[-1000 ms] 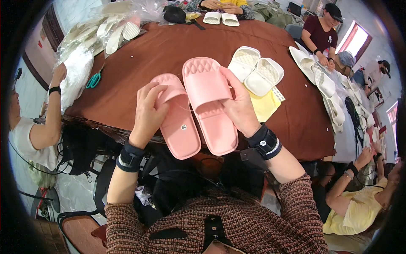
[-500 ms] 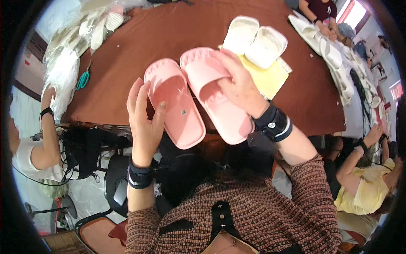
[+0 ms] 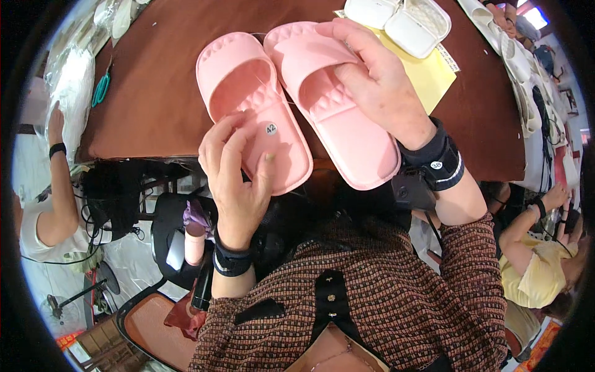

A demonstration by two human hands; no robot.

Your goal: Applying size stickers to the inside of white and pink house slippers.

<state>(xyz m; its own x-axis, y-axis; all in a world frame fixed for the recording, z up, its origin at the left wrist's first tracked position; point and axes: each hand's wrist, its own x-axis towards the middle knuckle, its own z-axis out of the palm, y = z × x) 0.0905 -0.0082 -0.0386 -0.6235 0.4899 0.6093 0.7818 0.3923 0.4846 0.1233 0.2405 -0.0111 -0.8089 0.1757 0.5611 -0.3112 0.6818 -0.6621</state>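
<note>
A pair of pink slide slippers is raised over the table's near edge, toes pointing away from me, with a thin clear strand between them. My right hand grips the right slipper by its strap, thumb in the foot opening and fingers over the top. Against the left slipper rests my left hand, its bent fingers apart over the outer side of the footbed and the thumb lower on it. A small round white sticker lies on that footbed, just beyond the thumb.
White padded slipper-like pieces and a yellow sheet lie on the brown table. Teal-handled scissors are near the left edge, beside plastic-wrapped white footwear. White slippers line the right side. Co-workers sit on both sides.
Both slippers have come nearer to me in my right hand, and the sticker is plainer. My left hand has moved right and down, from beside the left slipper onto its footbed.
</note>
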